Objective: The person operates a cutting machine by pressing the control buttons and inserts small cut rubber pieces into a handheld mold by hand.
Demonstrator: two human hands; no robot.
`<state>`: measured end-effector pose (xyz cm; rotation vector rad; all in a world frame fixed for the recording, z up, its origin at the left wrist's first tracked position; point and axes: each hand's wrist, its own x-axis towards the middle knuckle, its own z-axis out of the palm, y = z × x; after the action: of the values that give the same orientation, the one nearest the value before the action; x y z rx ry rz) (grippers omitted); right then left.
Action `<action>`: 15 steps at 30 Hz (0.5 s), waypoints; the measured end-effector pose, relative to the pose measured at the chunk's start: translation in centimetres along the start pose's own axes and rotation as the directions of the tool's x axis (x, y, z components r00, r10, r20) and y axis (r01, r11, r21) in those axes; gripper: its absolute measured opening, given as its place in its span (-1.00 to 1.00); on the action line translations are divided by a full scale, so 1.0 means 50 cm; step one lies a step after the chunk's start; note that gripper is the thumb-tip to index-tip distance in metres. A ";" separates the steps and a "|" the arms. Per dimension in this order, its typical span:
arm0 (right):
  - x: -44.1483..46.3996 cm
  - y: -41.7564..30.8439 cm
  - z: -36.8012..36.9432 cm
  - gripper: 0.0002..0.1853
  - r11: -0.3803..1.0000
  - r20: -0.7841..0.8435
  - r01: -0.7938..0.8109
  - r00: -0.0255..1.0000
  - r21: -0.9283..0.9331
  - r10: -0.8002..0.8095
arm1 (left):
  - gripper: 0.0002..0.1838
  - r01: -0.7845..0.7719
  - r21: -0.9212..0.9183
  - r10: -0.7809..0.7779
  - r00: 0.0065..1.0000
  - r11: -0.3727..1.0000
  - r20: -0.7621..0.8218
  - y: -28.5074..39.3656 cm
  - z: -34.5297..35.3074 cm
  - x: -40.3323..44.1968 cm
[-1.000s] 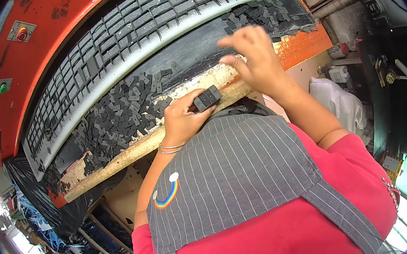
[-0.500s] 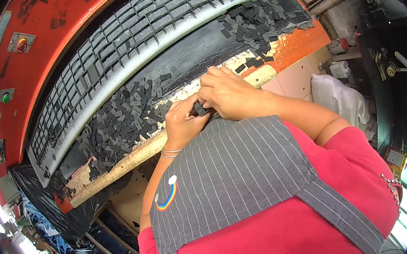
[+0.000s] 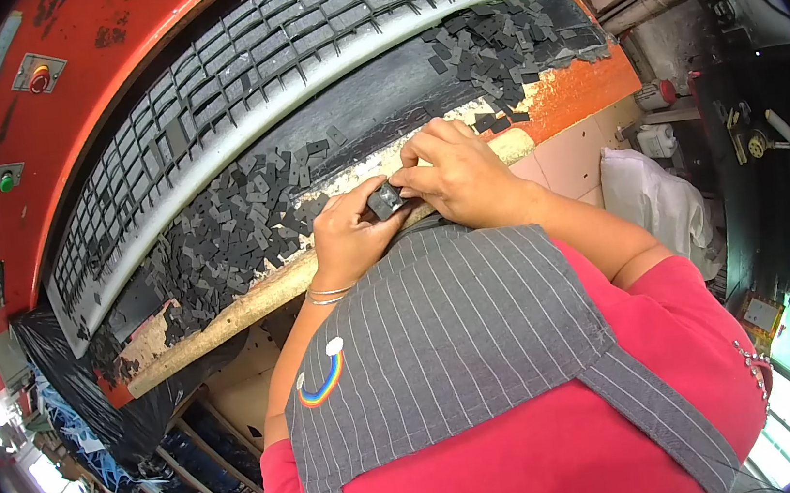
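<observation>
My left hand (image 3: 351,236) is closed round a small stack of black rectangular pieces (image 3: 387,201), with its end face turned up toward me. At the stack's upper right edge, my right hand (image 3: 465,178) has its thumb and fingers drawn together in a pinch. Whatever may lie between those fingertips is hidden. Just beyond the left hand spreads a pile of loose black pieces (image 3: 245,210) on the ledge. A second heap of black pieces (image 3: 489,46) lies farther off to the right.
A black slotted grid (image 3: 266,52) with a pale edge bar (image 3: 299,92) runs behind the ledge. The red machine panel (image 3: 23,143) carries a red button (image 3: 39,81) and a green button (image 3: 8,181). A worn rounded rail (image 3: 229,326) borders the front; a white sack (image 3: 653,202) stands right.
The stack in my left hand has tilted, so its end face now shows more. My right hand has drawn slightly back and right, its fingers now curled at the stack's edge.
</observation>
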<state>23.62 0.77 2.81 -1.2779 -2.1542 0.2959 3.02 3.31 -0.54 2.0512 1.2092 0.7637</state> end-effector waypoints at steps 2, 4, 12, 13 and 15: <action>0.001 -0.001 0.006 -0.82 1.000 0.006 0.017 1.000 -0.014 -0.017 | -0.49 -0.052 0.009 0.052 0.998 0.999 -0.032 0.001 0.000 0.001; 0.006 -0.004 0.008 -0.83 1.000 0.030 0.008 1.000 -0.020 -0.007 | -0.49 -0.071 0.025 0.072 0.997 0.997 -0.028 0.004 -0.003 0.001; 0.027 -0.005 0.001 -0.97 0.994 0.153 -0.068 0.987 0.086 0.054 | -0.58 -0.082 0.052 0.080 0.996 0.995 0.048 0.002 -0.011 0.004; 0.024 0.002 -0.001 -0.97 0.981 0.110 -0.099 0.991 0.165 0.081 | -0.57 -0.086 0.037 0.085 0.996 0.996 0.029 -0.002 -0.008 0.003; 0.022 0.030 -0.008 -0.95 0.935 0.040 -0.144 0.990 0.325 0.138 | -0.57 -0.086 0.005 0.086 0.996 0.996 -0.017 -0.012 0.000 -0.001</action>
<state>24.58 2.43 2.84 -1.2384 -1.9279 0.6961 2.65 3.50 -1.00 2.1154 1.1386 0.8215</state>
